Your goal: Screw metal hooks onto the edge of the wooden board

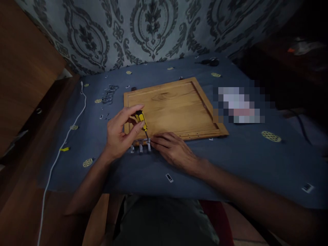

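Note:
My left hand [120, 131] is closed around the yellow and black handle of a screwdriver [141, 121]. The tool is tilted slightly, its tip down at a metal hook [149, 146] on the near edge of a framed wooden board [166, 112]. From the other side, the fingertips of my right hand [176, 150] press together against that hook and the board's edge. Two similar metal hooks [140, 147] stand in a row to its left. Any screw under the tip is too small to make out.
A pile of metal hooks [109, 95] and some small screws [106, 117] lie left of the board on the blue patterned cloth [205, 177]. A white cable [71, 128] runs along the left. A dark object [210, 62] lies at the back; a blurred-out item [239, 106] is at right.

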Motion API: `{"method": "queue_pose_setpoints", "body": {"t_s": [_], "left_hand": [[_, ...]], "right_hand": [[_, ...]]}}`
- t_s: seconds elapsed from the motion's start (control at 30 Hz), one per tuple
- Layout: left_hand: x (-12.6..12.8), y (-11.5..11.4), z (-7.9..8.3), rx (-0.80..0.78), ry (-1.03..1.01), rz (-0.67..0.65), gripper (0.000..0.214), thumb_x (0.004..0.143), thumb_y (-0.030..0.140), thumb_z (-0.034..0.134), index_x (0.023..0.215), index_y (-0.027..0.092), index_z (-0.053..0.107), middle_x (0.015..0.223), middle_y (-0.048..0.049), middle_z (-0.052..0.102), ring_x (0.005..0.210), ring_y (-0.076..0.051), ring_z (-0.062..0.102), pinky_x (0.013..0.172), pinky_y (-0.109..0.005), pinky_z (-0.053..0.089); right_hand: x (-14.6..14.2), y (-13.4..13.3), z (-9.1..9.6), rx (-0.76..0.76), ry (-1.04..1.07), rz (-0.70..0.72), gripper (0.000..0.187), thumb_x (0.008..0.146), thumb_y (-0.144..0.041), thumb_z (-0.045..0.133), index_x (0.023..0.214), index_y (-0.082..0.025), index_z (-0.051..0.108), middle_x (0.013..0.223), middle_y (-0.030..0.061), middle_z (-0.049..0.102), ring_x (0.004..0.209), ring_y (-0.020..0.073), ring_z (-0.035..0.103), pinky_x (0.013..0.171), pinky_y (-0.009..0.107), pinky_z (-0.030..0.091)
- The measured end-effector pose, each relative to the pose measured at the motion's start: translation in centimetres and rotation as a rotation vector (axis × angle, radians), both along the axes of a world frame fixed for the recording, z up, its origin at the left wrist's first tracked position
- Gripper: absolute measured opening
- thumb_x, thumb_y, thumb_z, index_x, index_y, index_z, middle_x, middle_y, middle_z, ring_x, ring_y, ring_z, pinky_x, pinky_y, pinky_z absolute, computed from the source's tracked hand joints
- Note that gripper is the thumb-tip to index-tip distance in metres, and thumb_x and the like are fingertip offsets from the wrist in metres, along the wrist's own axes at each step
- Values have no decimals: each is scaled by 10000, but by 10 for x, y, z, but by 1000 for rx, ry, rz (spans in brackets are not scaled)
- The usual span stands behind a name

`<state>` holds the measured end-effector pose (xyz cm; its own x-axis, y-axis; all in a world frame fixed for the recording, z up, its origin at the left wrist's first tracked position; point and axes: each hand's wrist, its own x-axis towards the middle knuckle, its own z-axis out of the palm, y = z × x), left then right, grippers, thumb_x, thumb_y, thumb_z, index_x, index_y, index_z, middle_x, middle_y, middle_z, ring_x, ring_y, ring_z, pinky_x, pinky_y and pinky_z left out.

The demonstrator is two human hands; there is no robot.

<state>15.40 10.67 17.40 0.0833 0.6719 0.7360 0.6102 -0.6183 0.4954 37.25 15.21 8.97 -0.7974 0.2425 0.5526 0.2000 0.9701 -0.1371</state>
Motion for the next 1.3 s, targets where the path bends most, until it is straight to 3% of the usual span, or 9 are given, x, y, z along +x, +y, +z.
{"method": "queue_pose_setpoints", "body": {"t_s": [0.1, 0.3, 0.57, 0.77, 0.97, 1.3], "left_hand": [[-1, -1, -2, -50, -15, 8, 374, 986, 221, 668, 1358, 245, 635, 1215, -68, 715, 1007, -153, 715, 812, -229, 606], [1, 0, -4, -48, -36, 40, 337, 932, 280, 760, 1258, 244, 678, 1085, -33, 728, 905, -138, 708, 746, -219, 604], [1, -2, -3, -92, -32, 19, 356, 964, 236, 693, 1317, 235, 652, 1132, -57, 727, 899, -137, 712, 782, -232, 615], [3, 1, -1, -16, -47, 24, 331, 913, 250, 780, 1231, 243, 690, 1032, -6, 719, 841, -102, 675, 721, -180, 584], [0, -1, -1, -53, -22, -10, 378, 968, 221, 694, 1343, 244, 660, 1211, -64, 727, 947, -147, 730, 794, -237, 612], [0, 0, -2, -55, -33, 62, 304, 940, 288, 745, 1233, 222, 695, 1073, -35, 740, 828, -122, 711, 745, -225, 612]], "right_hand": [[0, 0, 0, 12, 25, 14, 283, 987, -71, 545, 1166, -121, 758, 1149, 113, 799, 1078, 256, 692, 898, 417, 590], [0, 0, 0, 6, 11, 1, 296, 987, -68, 544, 1181, -141, 756, 1170, 106, 795, 1100, 252, 688, 915, 413, 582], [0, -1, 0, -36, -9, 7, 316, 991, -74, 536, 1213, -150, 748, 1182, 112, 790, 1120, 254, 685, 930, 429, 579], [0, -1, 1, -17, -4, 1, 305, 980, -61, 549, 1189, -145, 754, 1175, 109, 793, 1094, 255, 695, 918, 421, 585], [0, 0, 0, -15, -9, 0, 305, 992, -73, 536, 1191, -147, 755, 1173, 107, 794, 1125, 253, 686, 937, 426, 583], [0, -1, 0, 3, 11, 4, 291, 981, -56, 541, 1172, -114, 754, 1176, 113, 793, 1088, 260, 687, 903, 420, 590]]}}
